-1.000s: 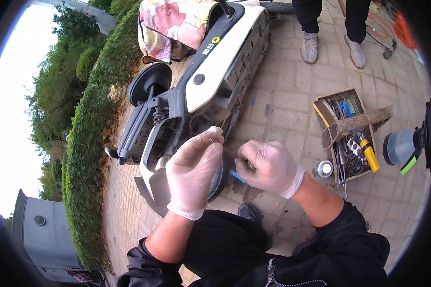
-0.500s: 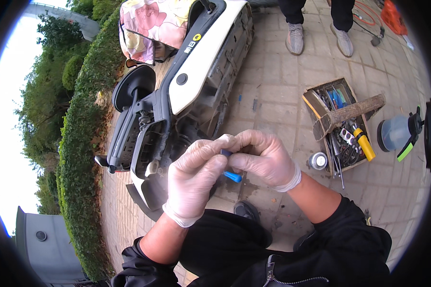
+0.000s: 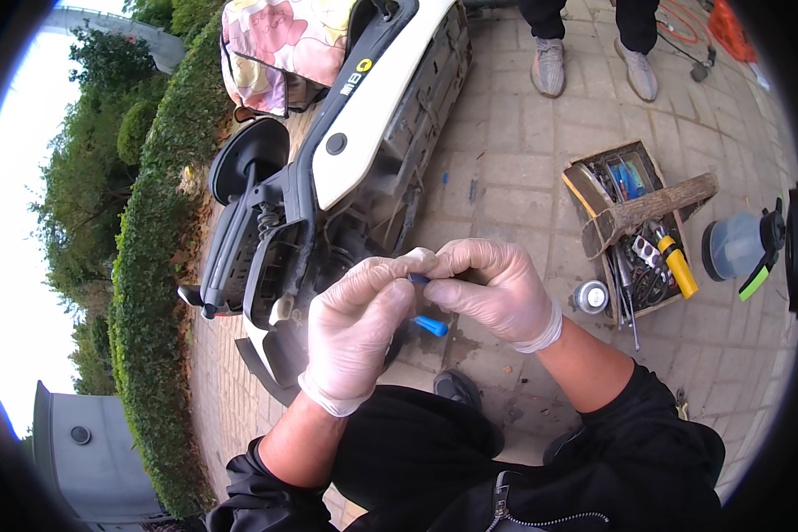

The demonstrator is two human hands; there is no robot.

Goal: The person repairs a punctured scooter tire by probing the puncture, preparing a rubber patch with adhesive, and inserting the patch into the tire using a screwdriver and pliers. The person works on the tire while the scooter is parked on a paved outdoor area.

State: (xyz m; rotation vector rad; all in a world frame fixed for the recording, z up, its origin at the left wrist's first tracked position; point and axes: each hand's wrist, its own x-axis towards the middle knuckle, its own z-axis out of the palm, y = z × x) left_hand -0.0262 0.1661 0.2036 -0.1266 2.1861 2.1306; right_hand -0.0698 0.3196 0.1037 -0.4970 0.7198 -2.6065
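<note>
White translucent gloves cover both of my hands, which meet in front of me. Between the fingertips is a small dark blue piece (image 3: 418, 278), too small and covered to name further. My left hand (image 3: 355, 324) pinches it from one side, and my right hand (image 3: 492, 293) pinches it from the other. Just below the fingers a bright blue handle (image 3: 431, 325) shows; the rest of that tool is hidden. Behind my left hand lies a white and black electric scooter (image 3: 363, 115) tipped on its side, its underside facing right. My hands cover part of its wheel end.
A wooden toolbox (image 3: 600, 232) with a log-like handle stands to the right, holding a yellow-handled tool (image 3: 674, 266). Beside it are a small round can (image 3: 590, 297) and a clear bottle (image 3: 738, 246). Another person's shoes (image 3: 548, 66) are at the far side. A hedge (image 3: 151, 266) runs along the left.
The dark blue piece has turned a little between my fingertips, showing more of its length. My hands stay in nearly the same place, and the view has shifted slightly.
</note>
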